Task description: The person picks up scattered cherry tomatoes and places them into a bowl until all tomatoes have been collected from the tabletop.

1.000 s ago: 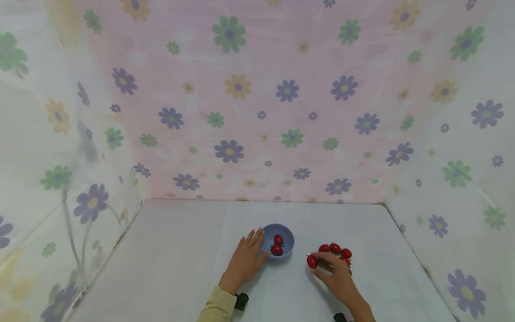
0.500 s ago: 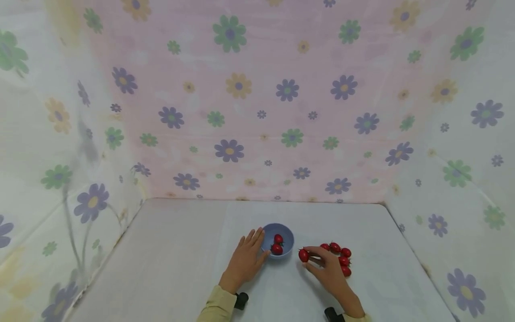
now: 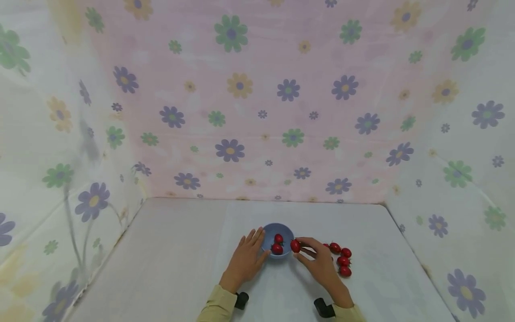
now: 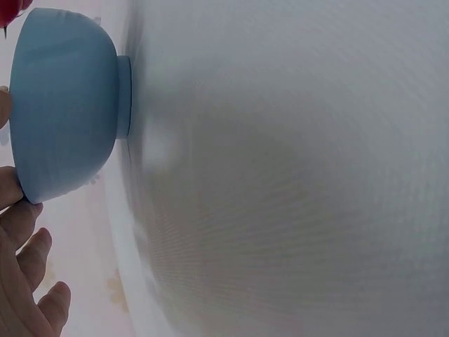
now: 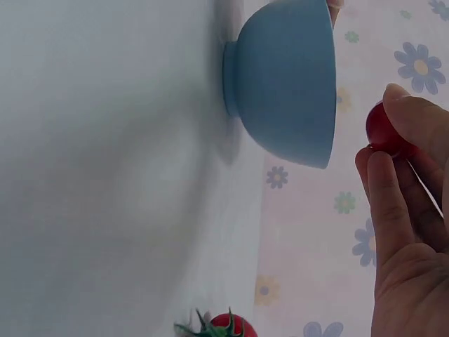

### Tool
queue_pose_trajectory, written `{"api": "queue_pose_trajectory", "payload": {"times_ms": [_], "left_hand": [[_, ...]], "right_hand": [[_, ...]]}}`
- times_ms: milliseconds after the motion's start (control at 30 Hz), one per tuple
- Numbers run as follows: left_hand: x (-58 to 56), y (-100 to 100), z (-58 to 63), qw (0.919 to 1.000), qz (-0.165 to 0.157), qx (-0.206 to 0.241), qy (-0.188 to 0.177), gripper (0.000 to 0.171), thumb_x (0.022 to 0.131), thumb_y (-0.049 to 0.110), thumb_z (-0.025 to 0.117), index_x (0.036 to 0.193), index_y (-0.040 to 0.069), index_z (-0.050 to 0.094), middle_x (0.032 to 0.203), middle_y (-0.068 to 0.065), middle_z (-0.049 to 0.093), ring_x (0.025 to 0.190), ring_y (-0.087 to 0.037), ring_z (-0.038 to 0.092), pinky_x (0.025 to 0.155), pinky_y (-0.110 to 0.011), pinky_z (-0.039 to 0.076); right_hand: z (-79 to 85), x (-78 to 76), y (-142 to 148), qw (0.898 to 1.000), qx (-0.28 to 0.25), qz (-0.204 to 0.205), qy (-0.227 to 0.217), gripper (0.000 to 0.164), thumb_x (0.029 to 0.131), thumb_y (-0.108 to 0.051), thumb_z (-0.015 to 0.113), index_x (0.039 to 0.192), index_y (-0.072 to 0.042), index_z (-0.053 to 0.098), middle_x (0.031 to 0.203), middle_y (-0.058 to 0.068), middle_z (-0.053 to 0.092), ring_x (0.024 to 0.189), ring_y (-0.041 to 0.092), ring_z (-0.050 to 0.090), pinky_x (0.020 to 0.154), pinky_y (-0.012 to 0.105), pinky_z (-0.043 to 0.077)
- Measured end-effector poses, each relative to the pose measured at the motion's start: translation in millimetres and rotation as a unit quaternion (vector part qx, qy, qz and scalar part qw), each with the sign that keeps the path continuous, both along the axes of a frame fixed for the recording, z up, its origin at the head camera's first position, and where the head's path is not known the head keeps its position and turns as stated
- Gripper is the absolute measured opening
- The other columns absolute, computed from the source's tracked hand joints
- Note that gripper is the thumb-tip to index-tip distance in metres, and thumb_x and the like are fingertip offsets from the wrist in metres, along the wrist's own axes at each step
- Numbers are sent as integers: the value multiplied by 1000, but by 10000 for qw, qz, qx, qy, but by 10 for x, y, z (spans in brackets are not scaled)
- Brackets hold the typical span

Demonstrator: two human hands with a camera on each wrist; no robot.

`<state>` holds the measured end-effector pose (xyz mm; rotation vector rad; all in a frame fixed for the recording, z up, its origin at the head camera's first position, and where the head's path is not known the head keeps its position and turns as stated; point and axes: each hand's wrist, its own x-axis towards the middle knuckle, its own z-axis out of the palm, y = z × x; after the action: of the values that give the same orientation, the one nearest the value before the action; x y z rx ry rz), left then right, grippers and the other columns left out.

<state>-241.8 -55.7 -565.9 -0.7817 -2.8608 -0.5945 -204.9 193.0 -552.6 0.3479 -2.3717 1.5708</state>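
A small blue bowl point(image 3: 284, 230) stands on the white table with two red cherry tomatoes point(image 3: 276, 248) inside. My left hand point(image 3: 244, 259) rests against the bowl's left side, fingers extended; in the left wrist view its fingertips point(image 4: 10, 188) touch the rim. With thumb and fingertips my right hand point(image 3: 322, 266) pinches another cherry tomato point(image 3: 295, 246), which overlaps the bowl's right rim in the head view. From the right wrist, that tomato point(image 5: 384, 132) shows raised just beyond the rim level, apart from the bowl point(image 5: 291, 77).
Several more cherry tomatoes point(image 3: 343, 261) with green stems lie on the table right of the right hand, partly hidden by it. Flower-patterned cloth point(image 3: 257, 134) walls the table at the back and both sides. Black wrist mounts point(image 3: 241, 300) sit at both wrists.
My right hand has carried the pinched tomato leftward and away from me, from beside the other tomatoes to the bowl's right rim. The left hand and bowl stay in place.
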Motion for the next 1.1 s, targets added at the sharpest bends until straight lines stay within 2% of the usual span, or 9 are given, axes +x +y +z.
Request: {"api": "queue_pose_trajectory", "payload": {"times_ms": [133, 267, 433, 733, 933, 1100], "left_hand": [[-16, -10, -19, 10000, 35, -35, 71, 64, 107, 44, 47, 156, 3, 39, 164, -12, 35, 151, -34, 33, 120, -56, 32], [-16, -11, -36, 10000, 27, -70, 66, 65, 107, 45, 47, 156, 3, 39, 164, -12, 35, 151, -33, 33, 120, -56, 32], [-19, -10, -41, 9999, 33, -108, 109, 64, 107, 45, 46, 156, 3, 40, 164, -12, 35, 151, -34, 33, 120, -56, 32], [-13, -3, -25, 9998, 5, -112, 171, 65, 107, 45, 46, 155, 2, 41, 163, -13, 36, 151, -34, 34, 120, -56, 31], [-14, -5, -13, 9995, -5, -174, 258, 65, 107, 45, 46, 155, 2, 41, 163, -13, 37, 150, -34, 35, 120, -55, 31], [-16, -3, -9, 9996, -1, -210, 173, 65, 107, 46, 46, 155, 3, 40, 163, -12, 36, 151, -33, 34, 121, -54, 31]], "right_hand": [[31, -46, -72, 10000, -29, 90, 29, 47, 81, 9, 80, 125, 2, 67, 122, 14, 71, 112, 35, 69, 92, 38, 58], [-26, -113, -76, 9997, -120, 176, -143, 47, 83, 5, 80, 127, -1, 67, 124, 10, 70, 115, 31, 68, 94, 35, 57], [-22, -148, -106, 9993, -109, 354, -68, 47, 83, 3, 80, 128, 1, 66, 125, 10, 70, 117, 32, 67, 96, 39, 56], [-2, -189, -166, 9995, -68, 313, -29, 48, 82, 9, 79, 127, 3, 66, 123, 13, 70, 115, 33, 67, 95, 46, 55], [-30, -223, -178, 9996, 90, 270, -93, 48, 82, 10, 79, 127, 2, 66, 124, 10, 69, 118, 32, 66, 96, 42, 55], [-43, -245, -173, 9993, 122, 354, -52, 47, 82, 8, 79, 127, 1, 66, 125, 12, 69, 118, 34, 66, 96, 42, 55]]}}
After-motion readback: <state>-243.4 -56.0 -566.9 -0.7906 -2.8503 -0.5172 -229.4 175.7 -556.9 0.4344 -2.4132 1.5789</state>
